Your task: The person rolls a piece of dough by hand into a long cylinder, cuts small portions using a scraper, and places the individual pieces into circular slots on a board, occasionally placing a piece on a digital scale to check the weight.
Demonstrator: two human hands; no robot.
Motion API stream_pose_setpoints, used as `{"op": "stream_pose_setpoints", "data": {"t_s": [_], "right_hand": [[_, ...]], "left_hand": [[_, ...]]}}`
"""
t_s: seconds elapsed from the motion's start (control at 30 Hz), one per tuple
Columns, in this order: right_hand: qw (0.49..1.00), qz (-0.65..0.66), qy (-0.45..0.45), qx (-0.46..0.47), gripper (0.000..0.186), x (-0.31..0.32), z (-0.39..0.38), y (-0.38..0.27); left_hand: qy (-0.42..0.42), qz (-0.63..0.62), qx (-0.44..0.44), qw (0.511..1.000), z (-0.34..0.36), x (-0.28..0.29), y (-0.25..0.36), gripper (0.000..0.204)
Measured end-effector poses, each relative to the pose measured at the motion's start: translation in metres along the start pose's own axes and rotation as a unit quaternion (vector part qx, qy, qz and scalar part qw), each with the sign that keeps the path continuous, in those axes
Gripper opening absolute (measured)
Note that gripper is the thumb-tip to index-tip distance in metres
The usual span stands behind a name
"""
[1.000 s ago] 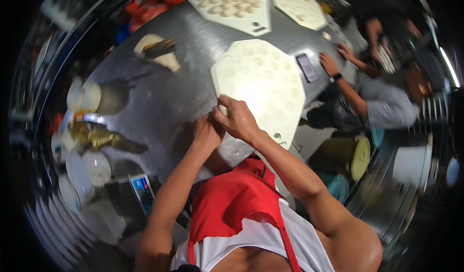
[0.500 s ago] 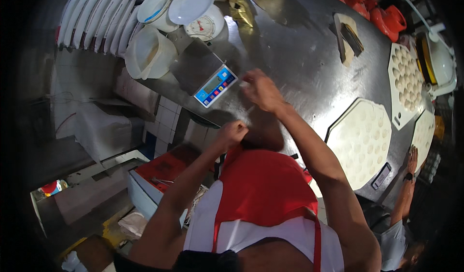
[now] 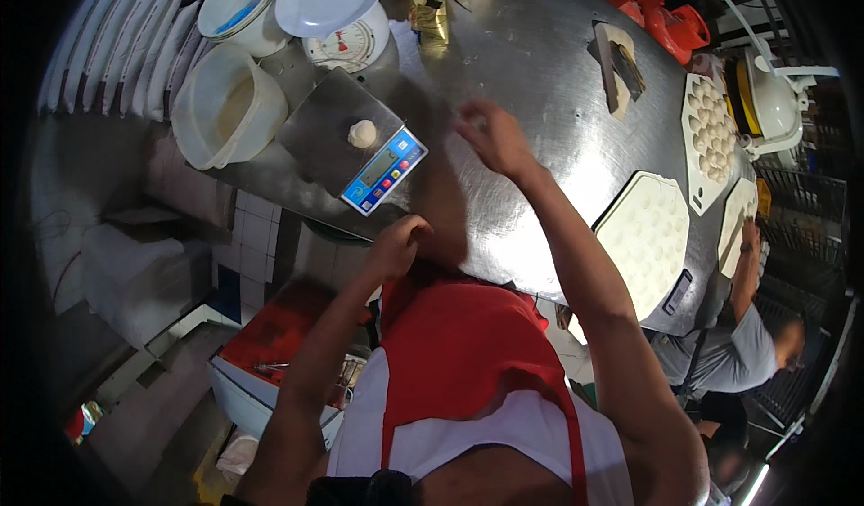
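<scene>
A small pale dough ball (image 3: pixel 363 134) rests on the dark square plate of a digital scale (image 3: pixel 310 137). The scale has a blue panel with a lit display along its near right side. My right hand (image 3: pixel 500 142) is over the steel table, right of the scale and apart from it. Its fingers are loosely bent, with a gap between thumb and forefinger, and the fingertips are slightly blurred. Close to the table's near edge, below the scale, my left hand (image 3: pixel 396 247) is curled closed. Whatever it may hold is hidden by the fingers.
Beside the scale stand a translucent bucket (image 3: pixel 193 128) and a white dial scale (image 3: pixel 346 43). White octagonal boards (image 3: pixel 643 245) with round hollows lie on the steel table (image 3: pixel 531 65)'s right side, near a phone (image 3: pixel 678 292). A co-worker's hand (image 3: pixel 749 241) touches a farther board.
The dough ball now shows on the digital scale's plate, which was bare before. My right hand has drawn away from the scale. The whole view has turned and shifted somewhat.
</scene>
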State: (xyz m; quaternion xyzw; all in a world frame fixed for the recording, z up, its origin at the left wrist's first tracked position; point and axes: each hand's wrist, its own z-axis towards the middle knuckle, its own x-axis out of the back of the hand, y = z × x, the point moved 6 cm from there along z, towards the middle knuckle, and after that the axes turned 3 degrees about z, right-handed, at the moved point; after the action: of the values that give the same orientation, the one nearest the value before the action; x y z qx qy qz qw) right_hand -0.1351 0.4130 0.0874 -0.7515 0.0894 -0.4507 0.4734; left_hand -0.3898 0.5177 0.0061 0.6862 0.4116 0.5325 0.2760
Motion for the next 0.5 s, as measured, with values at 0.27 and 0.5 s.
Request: {"op": "stream_pose_setpoints", "data": {"t_s": [0.27, 0.5], "right_hand": [[0.985, 0.077, -0.035, -0.151, 0.028, 0.021, -0.231, 0.157], [0.979, 0.124, -0.057, -0.154, 0.03, 0.02, -0.281, 0.162]], "left_hand": [[-0.11, 0.01, 0.056, 0.992, 0.054, -0.036, 0.046, 0.023], [-0.088, 0.069, 0.019, 0.994, 0.027, -0.086, 0.102, 0.031]]}}
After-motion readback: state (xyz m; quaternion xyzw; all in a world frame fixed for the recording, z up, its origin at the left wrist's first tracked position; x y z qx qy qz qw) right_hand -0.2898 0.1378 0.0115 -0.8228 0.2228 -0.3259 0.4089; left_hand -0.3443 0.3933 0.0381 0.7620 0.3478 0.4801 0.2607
